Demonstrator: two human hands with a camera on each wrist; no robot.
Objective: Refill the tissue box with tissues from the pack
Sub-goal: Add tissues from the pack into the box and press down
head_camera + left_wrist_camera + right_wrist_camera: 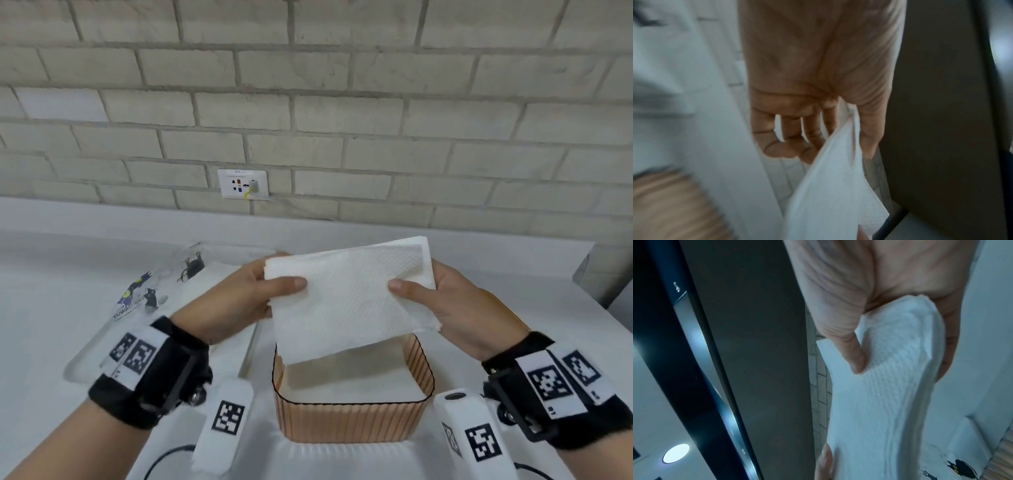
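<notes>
Head view shows each grip pinching one short edge of a single stack of tissues: the left hand has its thumb on top and fingers beneath, and the right hand mirrors it on the other side. Both wrist views confirm thumbs pressed onto the paper. The stack hangs tilted, its near edge dipping above the far rim of one ribbed orange tissue box, which stands open at the near middle of the white desk. Doing this step well likely means levelling the stack, squaring its corners with the box walls, and lowering both ends together so no sheets fold. One printed pack lies left of the box, apparently with tissues left inside.
</notes>
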